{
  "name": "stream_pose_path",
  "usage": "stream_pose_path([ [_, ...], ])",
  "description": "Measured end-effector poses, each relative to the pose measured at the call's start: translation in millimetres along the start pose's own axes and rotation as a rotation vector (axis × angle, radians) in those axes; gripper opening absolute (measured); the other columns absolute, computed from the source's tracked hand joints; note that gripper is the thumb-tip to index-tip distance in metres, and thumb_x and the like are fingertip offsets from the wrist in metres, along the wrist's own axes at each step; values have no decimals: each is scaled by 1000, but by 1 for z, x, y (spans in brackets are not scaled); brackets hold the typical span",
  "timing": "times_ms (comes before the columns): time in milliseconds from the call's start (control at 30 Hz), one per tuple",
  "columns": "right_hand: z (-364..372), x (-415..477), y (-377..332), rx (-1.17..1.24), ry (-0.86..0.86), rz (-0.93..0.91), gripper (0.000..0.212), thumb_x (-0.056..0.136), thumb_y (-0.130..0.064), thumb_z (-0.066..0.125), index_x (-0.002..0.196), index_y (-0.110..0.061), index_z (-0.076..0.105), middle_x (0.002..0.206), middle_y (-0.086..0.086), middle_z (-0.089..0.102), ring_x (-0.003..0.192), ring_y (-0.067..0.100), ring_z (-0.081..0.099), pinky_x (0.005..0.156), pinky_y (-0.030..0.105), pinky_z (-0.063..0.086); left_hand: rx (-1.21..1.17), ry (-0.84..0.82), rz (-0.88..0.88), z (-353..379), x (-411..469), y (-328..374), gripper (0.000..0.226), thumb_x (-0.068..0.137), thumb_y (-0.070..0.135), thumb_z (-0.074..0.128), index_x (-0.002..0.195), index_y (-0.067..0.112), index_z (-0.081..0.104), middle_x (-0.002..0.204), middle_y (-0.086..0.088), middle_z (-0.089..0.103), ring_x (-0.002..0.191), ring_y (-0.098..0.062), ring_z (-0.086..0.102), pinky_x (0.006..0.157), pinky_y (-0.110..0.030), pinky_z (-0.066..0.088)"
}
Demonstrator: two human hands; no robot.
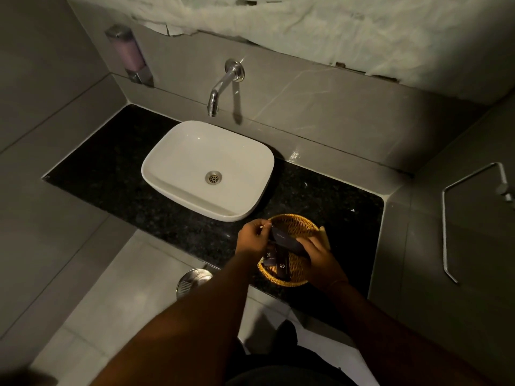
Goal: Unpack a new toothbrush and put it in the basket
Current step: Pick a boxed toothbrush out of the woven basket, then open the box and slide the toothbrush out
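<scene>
Both of my hands pinch a dark packet [287, 240] over the basket [292, 222] on the counter [125, 185], left hand [255, 238] at its top end, right hand [319, 253] at its lower end.

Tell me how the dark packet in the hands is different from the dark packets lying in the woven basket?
The dark flat packet is held up above the round woven wicker basket by both the left hand and the right hand; the dark narrow packets lie inside the basket, untouched. The held one shows a broad face and looks wider; the lying ones look slimmer. They share a dark colour and small pale markings.
</scene>
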State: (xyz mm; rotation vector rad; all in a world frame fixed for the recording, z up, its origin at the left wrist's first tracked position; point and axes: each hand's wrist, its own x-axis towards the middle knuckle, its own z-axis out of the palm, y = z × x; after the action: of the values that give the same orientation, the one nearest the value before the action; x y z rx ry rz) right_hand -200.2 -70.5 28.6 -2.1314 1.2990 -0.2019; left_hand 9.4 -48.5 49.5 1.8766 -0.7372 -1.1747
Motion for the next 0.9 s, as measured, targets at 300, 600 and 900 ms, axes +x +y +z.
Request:
stream_pose_path([
  [300, 0, 7, -15, 15, 58, 51, 46, 95, -17, 62, 141, -15, 57, 137, 4, 60, 135, 20, 45, 112, 20, 13, -489, -64, -258, -11, 2, 17, 34, 114, 20, 54, 138, -2, 64, 131, -30, 71, 111, -42, 71, 88, -49, 65],
  [600, -1, 34, -62, 537, 109, 201, 42, 92, -19, 74, 133, -17, 65, 123, -9, 67, 111, 2, 62, 95, 11, 49, -256, -134, 0, 5, 1, 24, 33, 113, 15, 55, 135, -9, 63, 95, -6, 72, 88, -18, 70, 75, -20, 58],
  [900, -43, 61, -54, 1268, 33, 610, 61, 87, -73, 58, 126, -26, 62, 113, 5, 72, 104, 19, 71, 72, 29, 58, 611, -424, 350, -13, 2, 51, 43, 109, 46, 57, 148, 30, 61, 127, -2, 76, 114, -23, 73, 102, -46, 59],
])
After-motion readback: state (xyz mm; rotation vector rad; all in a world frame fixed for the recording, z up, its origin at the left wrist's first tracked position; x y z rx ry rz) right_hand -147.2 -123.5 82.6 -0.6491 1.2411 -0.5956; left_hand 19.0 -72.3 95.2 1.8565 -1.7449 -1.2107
